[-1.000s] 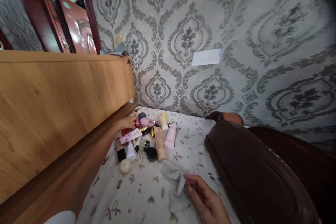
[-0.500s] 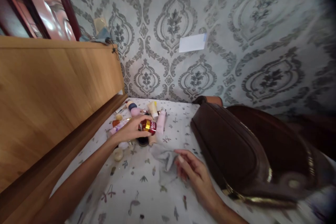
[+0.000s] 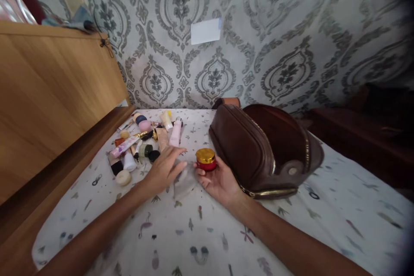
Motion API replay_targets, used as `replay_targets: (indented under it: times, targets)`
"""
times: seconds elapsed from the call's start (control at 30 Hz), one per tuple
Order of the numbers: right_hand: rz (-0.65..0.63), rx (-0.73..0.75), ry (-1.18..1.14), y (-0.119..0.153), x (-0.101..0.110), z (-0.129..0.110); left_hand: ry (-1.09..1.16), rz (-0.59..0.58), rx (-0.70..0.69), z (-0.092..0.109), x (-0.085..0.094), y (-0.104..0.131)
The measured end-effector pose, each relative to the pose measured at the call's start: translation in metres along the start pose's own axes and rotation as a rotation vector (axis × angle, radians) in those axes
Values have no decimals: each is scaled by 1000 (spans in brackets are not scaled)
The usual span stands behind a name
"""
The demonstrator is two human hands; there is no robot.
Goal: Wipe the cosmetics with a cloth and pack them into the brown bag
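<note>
My right hand [image 3: 220, 181] holds a small red cream jar with a gold lid [image 3: 206, 159], upright in its fingers beside the bag. My left hand [image 3: 166, 167] is open and empty, its fingers spread a little to the left of the jar. Between the hands, a greyish, see-through crumpled piece [image 3: 185, 184] lies on the patterned sheet; its kind is unclear. Close to my left hand is a pile of cosmetics, with a pink tube [image 3: 176, 133], a beige tube [image 3: 162, 139], a dark-lidded jar [image 3: 145, 150] and a round cream-coloured container [image 3: 123, 177].
A brown leather toiletry bag [image 3: 241, 144] with gold zips stands unzipped on the right. The wooden panel [image 3: 61, 82] borders the left side. Behind is patterned wallpaper with a white paper [image 3: 206, 31] stuck on it.
The red jar has passed from my left hand to my right hand. My left hand has opened off it. The view has swung to the right, showing more of the bag.
</note>
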State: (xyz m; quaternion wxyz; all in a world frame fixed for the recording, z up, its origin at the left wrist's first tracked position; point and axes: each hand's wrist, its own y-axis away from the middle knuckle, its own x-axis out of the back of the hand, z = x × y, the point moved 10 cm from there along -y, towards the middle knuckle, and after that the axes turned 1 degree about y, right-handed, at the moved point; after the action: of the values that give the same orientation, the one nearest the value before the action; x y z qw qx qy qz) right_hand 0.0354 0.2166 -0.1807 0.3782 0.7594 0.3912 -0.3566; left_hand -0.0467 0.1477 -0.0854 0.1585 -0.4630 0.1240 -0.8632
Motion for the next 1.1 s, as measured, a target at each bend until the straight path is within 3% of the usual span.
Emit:
replay_targets:
  times: [0.13,0.2,0.27,0.37,0.47,0.63,0.7,0.87,1.1]
  targets:
    - [-4,-22,-64,0,0,-1,-294,-118,-150,10,-32,16]
    - [-17,-23,-37,0,-1,0,-335,-112,-158,10,-37,21]
    - [-27,-13,1,0,-2,0,-270,-49,-129,8,-30,21]
    - [-5,-14,74,-1,-1,4,-112,127,-71,10,-4,22]
    - [19,72,182,-1,-1,4,-52,269,-119,26,16,27]
    - [-181,284,544,6,-25,5,-95,266,-316,56,10,35]
    - [-222,293,590,8,-28,8,-27,253,-276,51,9,33]
    - [-289,296,594,15,-34,6,201,314,-18,18,19,24]
    - [-283,303,440,18,-36,-1,594,212,317,-27,-6,22]
